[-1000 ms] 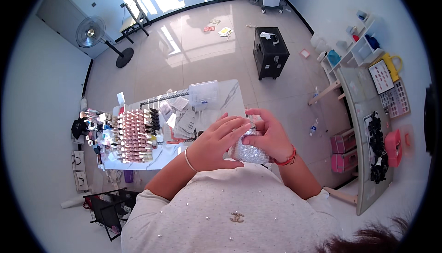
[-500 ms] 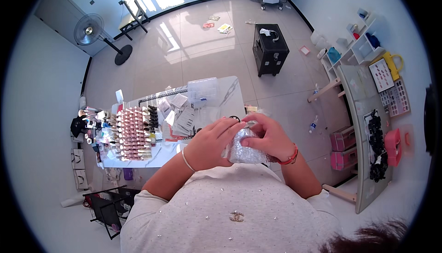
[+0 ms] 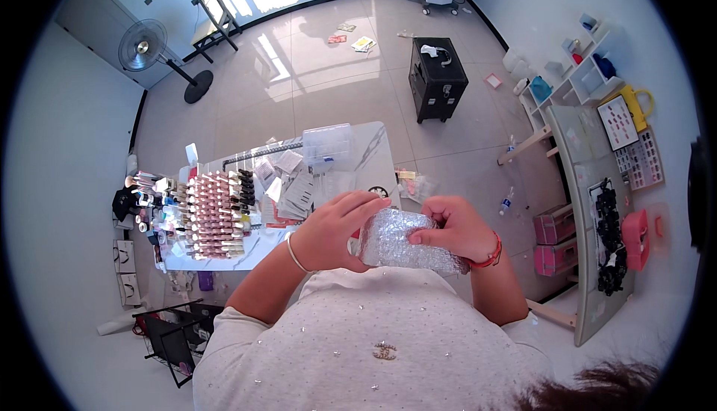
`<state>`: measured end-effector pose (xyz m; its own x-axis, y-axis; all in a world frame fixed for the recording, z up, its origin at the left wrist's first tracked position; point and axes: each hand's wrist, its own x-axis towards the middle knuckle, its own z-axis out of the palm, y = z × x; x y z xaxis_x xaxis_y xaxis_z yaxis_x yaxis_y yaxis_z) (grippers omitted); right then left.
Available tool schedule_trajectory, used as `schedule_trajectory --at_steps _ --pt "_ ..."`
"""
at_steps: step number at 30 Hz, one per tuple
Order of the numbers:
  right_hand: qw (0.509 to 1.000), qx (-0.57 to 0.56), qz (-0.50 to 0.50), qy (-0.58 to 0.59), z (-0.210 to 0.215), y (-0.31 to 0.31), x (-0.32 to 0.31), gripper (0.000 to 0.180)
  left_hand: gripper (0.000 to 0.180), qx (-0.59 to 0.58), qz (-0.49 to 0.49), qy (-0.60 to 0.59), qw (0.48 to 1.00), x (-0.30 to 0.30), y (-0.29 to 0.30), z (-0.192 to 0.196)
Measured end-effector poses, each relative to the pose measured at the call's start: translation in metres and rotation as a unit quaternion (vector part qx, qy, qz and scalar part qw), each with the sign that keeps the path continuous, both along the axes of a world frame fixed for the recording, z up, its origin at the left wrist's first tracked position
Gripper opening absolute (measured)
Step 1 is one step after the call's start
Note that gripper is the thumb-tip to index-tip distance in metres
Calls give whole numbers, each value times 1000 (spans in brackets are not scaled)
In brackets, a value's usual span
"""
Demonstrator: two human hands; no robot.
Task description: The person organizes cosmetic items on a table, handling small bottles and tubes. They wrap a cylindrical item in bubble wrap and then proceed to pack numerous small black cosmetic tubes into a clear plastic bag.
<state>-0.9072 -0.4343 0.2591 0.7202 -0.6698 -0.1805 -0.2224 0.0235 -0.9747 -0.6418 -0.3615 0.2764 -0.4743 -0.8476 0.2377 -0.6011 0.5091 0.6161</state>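
Note:
A small bundle of clear bubble wrap [image 3: 399, 243] is held between both hands in front of my chest. My left hand [image 3: 336, 230] grips its left end, fingers curled over the top. My right hand [image 3: 455, 228] pinches its right end, thumb underneath; a red band circles that wrist. What lies inside the wrap is hidden. Below the hands stands a white marble-patterned table [image 3: 373, 153].
On the table are rows of nail polish bottles [image 3: 213, 213], paper sheets [image 3: 291, 187] and a clear plastic organiser box [image 3: 326, 142]. A black case [image 3: 437, 78] and a standing fan [image 3: 149, 48] are on the floor. A curved glass desk [image 3: 590, 209] stands at the right.
The hands have moved slightly apart and the bubble wrap bundle now shows wider between them; my left fingers lie over its top edge.

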Motion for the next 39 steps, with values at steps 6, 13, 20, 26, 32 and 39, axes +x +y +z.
schedule_trajectory --at_steps 6,13,20,26,32,39 --pt "996 53 -18 -64 1 4 5 31 98 43 5 89 995 -4 0 3" --pt "967 155 0 -203 -32 10 17 35 107 42 -26 196 979 -7 0 -5" --pt "899 237 30 -367 -36 18 39 76 124 113 -101 349 925 -15 -3 -34" --pt "898 230 -12 -376 -26 21 35 78 128 41 -93 240 966 -15 -9 -28" --pt "973 97 -109 -179 -20 14 32 65 110 -32 -37 78 996 -12 -2 -8" --pt "994 -12 -98 -36 -14 19 37 60 104 -75 -40 -115 990 -20 6 -1"
